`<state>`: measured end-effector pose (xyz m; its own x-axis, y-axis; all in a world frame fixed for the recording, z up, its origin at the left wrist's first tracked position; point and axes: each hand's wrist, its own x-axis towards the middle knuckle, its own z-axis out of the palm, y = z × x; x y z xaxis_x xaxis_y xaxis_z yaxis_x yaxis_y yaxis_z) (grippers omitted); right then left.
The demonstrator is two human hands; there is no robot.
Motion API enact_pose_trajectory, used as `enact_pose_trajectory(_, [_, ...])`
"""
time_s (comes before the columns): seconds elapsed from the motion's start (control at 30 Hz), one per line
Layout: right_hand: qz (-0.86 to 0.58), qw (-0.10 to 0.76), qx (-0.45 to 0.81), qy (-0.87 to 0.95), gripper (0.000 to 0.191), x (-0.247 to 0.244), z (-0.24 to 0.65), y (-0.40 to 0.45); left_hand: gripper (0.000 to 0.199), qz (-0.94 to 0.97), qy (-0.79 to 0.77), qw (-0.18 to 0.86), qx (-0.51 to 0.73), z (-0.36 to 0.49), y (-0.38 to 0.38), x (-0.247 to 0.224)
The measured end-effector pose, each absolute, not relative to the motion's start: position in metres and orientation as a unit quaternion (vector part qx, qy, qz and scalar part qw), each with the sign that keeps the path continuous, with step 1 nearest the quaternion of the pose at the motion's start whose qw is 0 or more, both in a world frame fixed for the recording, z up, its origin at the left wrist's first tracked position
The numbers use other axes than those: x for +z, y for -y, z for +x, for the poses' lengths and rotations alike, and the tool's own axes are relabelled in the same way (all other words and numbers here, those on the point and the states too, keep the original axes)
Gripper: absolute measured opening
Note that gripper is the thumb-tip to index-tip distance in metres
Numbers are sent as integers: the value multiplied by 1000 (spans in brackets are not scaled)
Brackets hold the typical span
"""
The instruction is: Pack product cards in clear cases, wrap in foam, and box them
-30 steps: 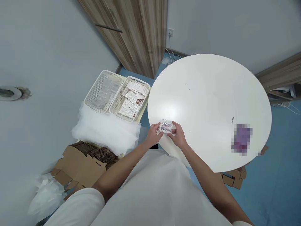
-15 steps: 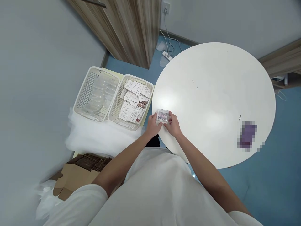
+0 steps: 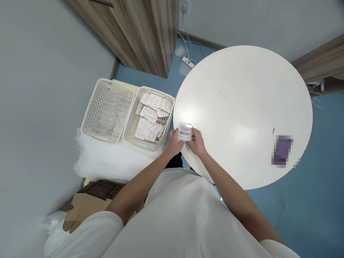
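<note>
A small clear plastic box [image 3: 185, 130] with two rows of pinkish and dark pieces in it, which look like press-on nails, is at the near left edge of the round white table [image 3: 242, 89]. My left hand [image 3: 174, 142] grips its left side, fingers along the edge and thumb near the front. On the other side, my right hand [image 3: 197, 142] has its fingertips against the box's right edge, with the thumb at the front corner. Both hands are closed about the box. Whether it rests on the table or is slightly raised, I cannot tell.
Left of the table stand a white basket [image 3: 126, 132] of printed cards, some with brown nail pieces, and another basket [image 3: 87, 120] of clear plastic boxes. White wrapping [image 3: 104, 157] and a cardboard carton [image 3: 83, 208] lie nearer. A blurred purple item [image 3: 282, 150] is on the table's right.
The view has shifted slightly. Both hands stay at the box's sides, and its top looks a little more tilted toward me than before.
</note>
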<state>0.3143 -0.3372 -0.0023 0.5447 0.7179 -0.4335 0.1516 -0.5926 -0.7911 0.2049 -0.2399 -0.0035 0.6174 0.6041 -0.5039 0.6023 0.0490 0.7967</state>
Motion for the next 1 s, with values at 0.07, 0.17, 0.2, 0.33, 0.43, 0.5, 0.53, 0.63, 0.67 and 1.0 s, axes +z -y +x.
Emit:
enact_pose_trajectory(0.07, [-801,362,392,271,74,-2,313,338,68,688,-437,580,-1,205,240,-2])
enact_pose_trajectory(0.17, [-799,365,393,272,75,-2,311,340,69,687,-436,581,2,204,240,-2])
enact_pose_trajectory(0.2, [-798,367,393,272,75,-2,311,341,69,688,-436,580,3,204,241,-2])
enact_pose_trajectory(0.33, [-796,374,389,275,81,-3,309,343,70,689,-436,578,7,202,242,-5])
enact_pose_trajectory(0.43, [-795,381,386,272,85,-3,307,346,70,689,-433,581,10,201,242,-6])
enact_pose_trajectory(0.5, [-796,384,385,266,86,-3,306,348,71,688,-431,583,10,200,243,-5])
enact_pose_trajectory(0.53, [-797,385,385,263,87,-2,306,350,72,687,-431,585,10,200,244,-4])
enact_pose_trajectory(0.63, [-803,383,384,247,86,2,303,360,78,678,-440,588,17,199,248,-1])
enact_pose_trajectory(0.67, [-807,380,384,239,85,4,302,365,80,677,-444,586,19,199,250,0])
enact_pose_trajectory(1.0, [-821,355,409,184,63,28,296,436,75,683,-457,569,37,183,278,9])
